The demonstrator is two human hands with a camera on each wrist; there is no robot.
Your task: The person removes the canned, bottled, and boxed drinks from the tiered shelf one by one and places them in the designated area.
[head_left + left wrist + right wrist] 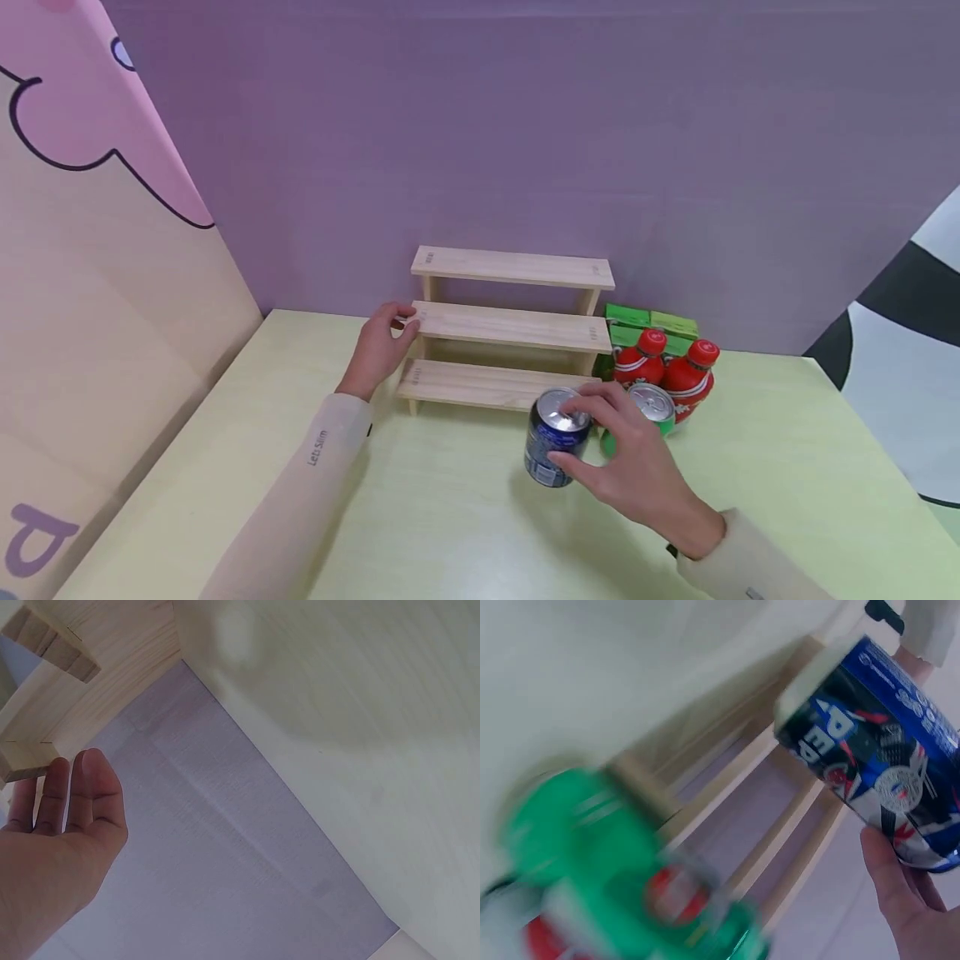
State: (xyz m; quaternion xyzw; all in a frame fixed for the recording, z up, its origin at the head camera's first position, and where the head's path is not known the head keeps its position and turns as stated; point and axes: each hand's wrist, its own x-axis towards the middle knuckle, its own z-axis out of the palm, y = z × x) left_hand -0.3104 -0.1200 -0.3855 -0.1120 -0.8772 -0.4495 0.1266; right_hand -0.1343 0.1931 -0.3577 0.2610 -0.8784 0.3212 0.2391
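My right hand (pixel 637 467) pinches a blue Pepsi can (pixel 557 442) between thumb and fingers, in front of the right end of a three-tier wooden shelf (pixel 502 385). The can tilts slightly, and its Pepsi lettering shows in the right wrist view, where my thumb and fingers (pixel 889 870) hold it by one end. At the shelf's left side, my left hand (pixel 378 348) grips the end of the middle board (pixel 510 325) with thumb and fingers. The left wrist view has those fingers (pixel 97 787) against the board's edge. All three boards are bare.
Right of the shelf stand two red bottles (pixel 688 379) with red caps, and green boxes (pixel 648 323) behind them. A green can (pixel 651 403) is partly hidden behind my right hand. A purple wall (pixel 510 125) rises behind the pale table (pixel 450 517).
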